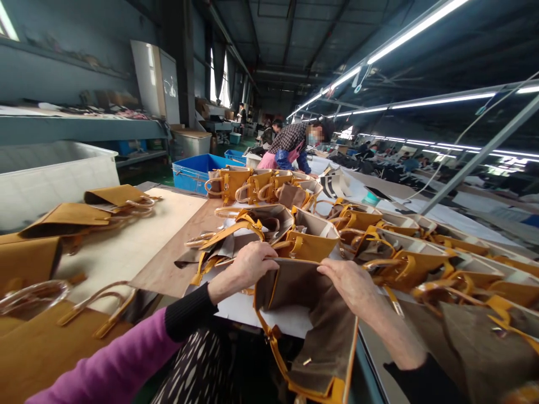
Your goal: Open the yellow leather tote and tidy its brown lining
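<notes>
My left hand (246, 268) grips the left top edge of a mustard-yellow bag with a grey-brown lining (314, 331). My right hand (351, 283) holds the bag's right top edge, fingers over the rim. The bag hangs open over the near edge of the worktable (168, 264), its yellow strap trailing down below. Just behind my hands stand several more of the same yellow handbags (309, 238), upright and open.
Rows of yellow bags (425, 258) fill the table to the right and far end. Flat yellow bags (67, 216) lie stacked at left on a pale board. A blue bin (196, 171) and a white tub (54, 174) stand beyond. A person in a checked shirt (290, 146) works farther along.
</notes>
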Action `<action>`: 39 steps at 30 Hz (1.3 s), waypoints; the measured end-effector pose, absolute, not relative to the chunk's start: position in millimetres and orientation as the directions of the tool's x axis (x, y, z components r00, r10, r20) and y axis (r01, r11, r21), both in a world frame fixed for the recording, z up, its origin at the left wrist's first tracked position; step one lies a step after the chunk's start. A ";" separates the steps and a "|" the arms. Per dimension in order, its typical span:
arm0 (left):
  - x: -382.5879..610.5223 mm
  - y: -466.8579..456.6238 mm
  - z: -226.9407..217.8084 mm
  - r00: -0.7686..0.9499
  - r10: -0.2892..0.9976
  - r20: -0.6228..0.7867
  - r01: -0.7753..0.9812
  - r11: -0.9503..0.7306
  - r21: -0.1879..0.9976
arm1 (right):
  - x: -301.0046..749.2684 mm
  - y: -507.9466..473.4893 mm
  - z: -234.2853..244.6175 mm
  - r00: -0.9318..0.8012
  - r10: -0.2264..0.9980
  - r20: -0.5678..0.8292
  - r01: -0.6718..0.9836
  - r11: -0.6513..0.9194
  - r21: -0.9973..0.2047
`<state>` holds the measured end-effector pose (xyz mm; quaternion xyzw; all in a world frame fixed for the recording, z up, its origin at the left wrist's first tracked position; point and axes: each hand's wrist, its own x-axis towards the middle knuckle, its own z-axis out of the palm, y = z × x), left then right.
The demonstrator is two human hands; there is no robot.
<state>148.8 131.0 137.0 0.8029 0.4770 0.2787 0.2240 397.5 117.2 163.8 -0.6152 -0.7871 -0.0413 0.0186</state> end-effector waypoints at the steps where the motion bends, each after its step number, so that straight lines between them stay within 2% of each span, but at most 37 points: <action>1: 148.5 132.0 134.8 0.393 0.886 0.244 0.609 -0.450 0.654 | 394.4 117.1 165.4 -0.246 0.966 0.086 0.967 0.238 0.093; 3: 149.1 134.3 131.2 0.389 0.885 0.255 0.554 -0.446 0.703 | 386.3 116.9 168.4 -0.264 0.960 0.090 0.958 0.249 0.145; 5: 149.8 136.2 128.7 0.371 0.898 0.235 0.523 -0.412 0.746 | 376.9 117.7 170.3 -0.291 0.953 0.081 0.951 0.280 0.128; 10: 151.4 137.9 123.3 0.317 0.931 0.181 0.448 -0.315 0.837 | 357.8 126.1 168.2 -0.365 0.930 0.046 0.925 0.368 -0.094; 12: 153.0 137.8 122.1 0.287 0.944 0.165 0.423 -0.279 0.862 | 351.5 129.4 167.1 -0.392 0.919 0.046 0.910 0.395 -0.126; 18: 156.9 134.9 123.2 0.252 0.955 0.159 0.384 -0.249 0.889 | 329.7 130.0 170.1 -0.430 0.903 0.013 0.898 0.429 -0.100; 26: 154.2 125.0 119.3 0.205 0.963 0.177 0.307 -0.235 0.922 | 324.7 128.5 172.2 -0.414 0.910 -0.007 0.900 0.409 -0.149; 34: 159.3 126.3 124.4 0.159 0.973 0.169 0.329 -0.213 0.920 | 326.3 128.5 162.2 -0.391 0.919 0.047 0.919 0.393 -0.021; 39: 158.7 124.5 126.9 0.143 0.962 0.233 0.359 -0.270 0.893 | 322.6 122.5 160.3 -0.371 0.926 0.066 0.928 0.373 -0.016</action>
